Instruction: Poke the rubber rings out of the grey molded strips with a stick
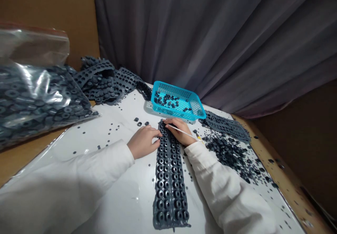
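A long dark rubber strip (pixel 170 177) full of round rings lies lengthwise on the white sheet (pixel 123 192) between my arms. My left hand (pixel 143 141) rests on the strip's far left edge, fingers curled and pressed onto it. My right hand (pixel 180 132) sits at the strip's far right edge, closed around a thin white stick (pixel 184 131) whose tip points at the strip's top end. Both sleeves are white.
A blue perforated basket (pixel 196 109) with several loose rings stands just beyond the strip. Scrap pieces (pixel 231 153) and a used strip (pixel 226 125) lie right. More strips (pixel 105 79) pile at back left beside a clear bag of rings (pixel 34 97). A grey curtain (pixel 210 33) hangs behind.
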`<state>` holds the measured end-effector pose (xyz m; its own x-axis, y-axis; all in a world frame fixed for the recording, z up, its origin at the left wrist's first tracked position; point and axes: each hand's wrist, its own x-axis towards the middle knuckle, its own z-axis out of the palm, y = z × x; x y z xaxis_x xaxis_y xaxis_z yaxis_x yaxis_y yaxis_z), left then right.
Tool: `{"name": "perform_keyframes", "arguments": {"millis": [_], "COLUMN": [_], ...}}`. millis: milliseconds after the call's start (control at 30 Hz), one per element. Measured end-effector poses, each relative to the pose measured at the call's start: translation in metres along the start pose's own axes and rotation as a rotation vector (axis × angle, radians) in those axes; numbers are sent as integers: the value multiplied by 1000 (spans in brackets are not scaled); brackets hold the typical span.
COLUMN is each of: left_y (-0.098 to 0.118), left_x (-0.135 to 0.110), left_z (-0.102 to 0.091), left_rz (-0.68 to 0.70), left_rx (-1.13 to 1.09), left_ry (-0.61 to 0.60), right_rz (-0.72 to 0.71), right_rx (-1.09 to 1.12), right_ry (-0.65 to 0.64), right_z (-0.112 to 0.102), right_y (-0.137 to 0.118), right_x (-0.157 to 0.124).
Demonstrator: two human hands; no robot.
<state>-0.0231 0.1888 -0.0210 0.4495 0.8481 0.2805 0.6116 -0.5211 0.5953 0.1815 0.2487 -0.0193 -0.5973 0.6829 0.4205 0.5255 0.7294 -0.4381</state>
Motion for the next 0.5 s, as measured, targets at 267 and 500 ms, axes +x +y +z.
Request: {"name": "perform_keyframes", "arguments": {"millis": [267, 500], "left_y": [1, 0], "left_x": [1, 0], "left_z": [-1, 0], "left_rz": [9, 17], "left_rx": [11, 1], "left_ry": [-1, -2], "right_rz": [19, 102], "right_rx": [-61, -48], "right_ry": [-48, 41], "right_z": [0, -4], "right_y": [3, 5], "right_x": [9, 9]}}
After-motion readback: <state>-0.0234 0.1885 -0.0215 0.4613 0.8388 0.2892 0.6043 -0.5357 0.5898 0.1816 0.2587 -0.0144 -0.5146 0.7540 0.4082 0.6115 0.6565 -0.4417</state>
